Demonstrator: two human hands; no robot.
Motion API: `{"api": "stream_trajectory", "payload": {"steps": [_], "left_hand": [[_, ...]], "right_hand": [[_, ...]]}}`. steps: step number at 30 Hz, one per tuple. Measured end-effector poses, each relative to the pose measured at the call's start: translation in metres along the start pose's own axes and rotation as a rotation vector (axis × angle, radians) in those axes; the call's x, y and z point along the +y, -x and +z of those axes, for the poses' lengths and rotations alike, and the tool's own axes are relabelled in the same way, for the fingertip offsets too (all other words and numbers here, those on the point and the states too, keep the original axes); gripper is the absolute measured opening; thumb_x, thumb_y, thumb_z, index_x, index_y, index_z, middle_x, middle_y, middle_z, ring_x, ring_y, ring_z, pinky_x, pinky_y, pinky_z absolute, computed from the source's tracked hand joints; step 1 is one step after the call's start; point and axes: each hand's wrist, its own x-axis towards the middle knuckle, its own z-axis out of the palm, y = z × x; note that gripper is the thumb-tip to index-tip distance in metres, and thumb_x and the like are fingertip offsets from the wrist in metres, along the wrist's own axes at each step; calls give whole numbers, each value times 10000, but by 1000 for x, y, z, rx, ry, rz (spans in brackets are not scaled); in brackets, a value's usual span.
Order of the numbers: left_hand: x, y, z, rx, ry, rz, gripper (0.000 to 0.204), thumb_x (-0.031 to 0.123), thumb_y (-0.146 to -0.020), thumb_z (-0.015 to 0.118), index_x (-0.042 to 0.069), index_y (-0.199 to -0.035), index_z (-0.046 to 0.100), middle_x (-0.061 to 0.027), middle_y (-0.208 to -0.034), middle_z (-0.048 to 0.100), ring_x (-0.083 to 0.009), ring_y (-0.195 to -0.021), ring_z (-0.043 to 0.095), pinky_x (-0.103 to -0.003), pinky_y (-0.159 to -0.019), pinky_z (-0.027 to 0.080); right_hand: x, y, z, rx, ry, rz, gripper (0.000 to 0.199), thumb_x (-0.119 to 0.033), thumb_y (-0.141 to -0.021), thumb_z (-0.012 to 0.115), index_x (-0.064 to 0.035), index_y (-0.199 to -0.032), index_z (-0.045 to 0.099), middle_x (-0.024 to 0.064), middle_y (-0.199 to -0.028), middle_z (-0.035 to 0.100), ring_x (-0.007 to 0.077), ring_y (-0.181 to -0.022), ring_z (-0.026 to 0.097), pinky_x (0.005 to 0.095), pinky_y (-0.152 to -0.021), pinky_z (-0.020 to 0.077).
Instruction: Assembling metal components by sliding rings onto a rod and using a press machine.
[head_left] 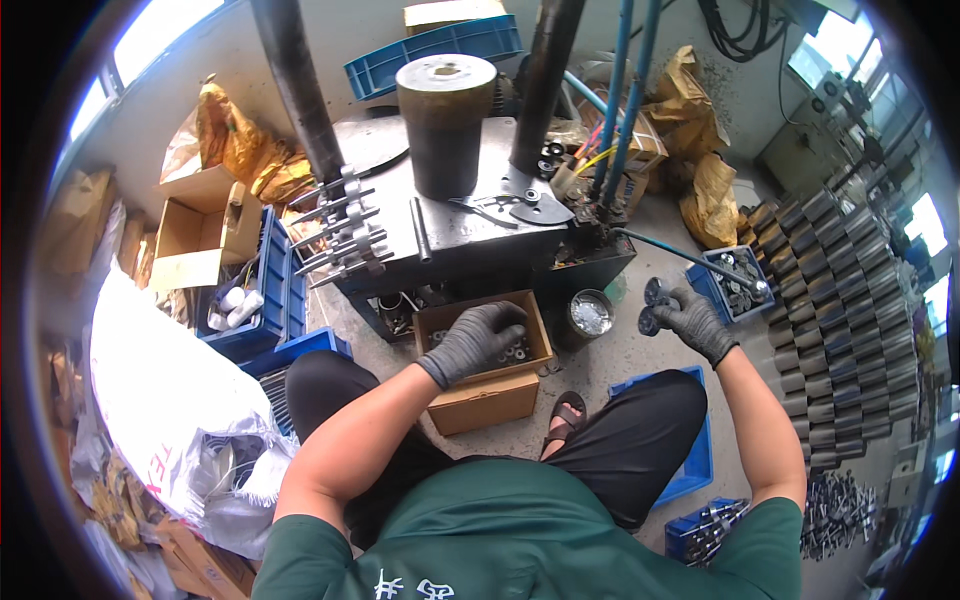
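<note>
My right hand [694, 320], in a grey glove, is closed on a dark metal piece with rounded, disc-like ends [652, 305]; whether it is one part or two I cannot tell. It is out to the right, short of a blue bin of metal parts [738, 285]. My left hand [474, 342], gloved too, is over an open cardboard box [541, 340] holding small metal rings [515, 352]. Its fingers are curled together, and anything between them is hidden. A round tin [590, 317] with pale contents stands between the hands.
Ahead is a press table [390, 215] with a thick cylinder [446, 125], a metal rod [420, 230] and pliers-like tool [485, 212]. Rods with round heads [350, 235] line its left edge. Stacked metal tubes [845, 320] rise at right; a white sack [165, 400] bulges at left.
</note>
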Motion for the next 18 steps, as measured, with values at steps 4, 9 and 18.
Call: {"api": "stream_trajectory", "payload": {"steps": [4,9,18], "left_hand": [[11,1,2,91,86,26,308,206,-1000,642,10,-1237,637,-108,-1117,709,-160,-1027,668,-338,-923,548],[13,-3,-16,19,1174,-364,378,396,-1036,545,94,-1255,610,-57,-1048,677,-165,-925,667,-307,-818,559],[19,20,-37,209,1027,-479,317,409,-1007,588,117,-1125,618,-24,-980,637,-138,-822,633,-272,-696,537]], "right_hand": [[-115,-13,51,-91,-288,-198,440,-336,-859,737,11,-1114,647,173,-953,718,244,-882,701,382,-839,547],[-161,-24,129,-231,-514,-280,455,-353,-880,746,-10,-1140,599,122,-974,707,229,-888,698,369,-826,564],[-178,-30,174,-149,-406,-515,800,-270,-898,719,-71,-1551,302,197,-994,726,354,-923,741,406,-816,583]]}}
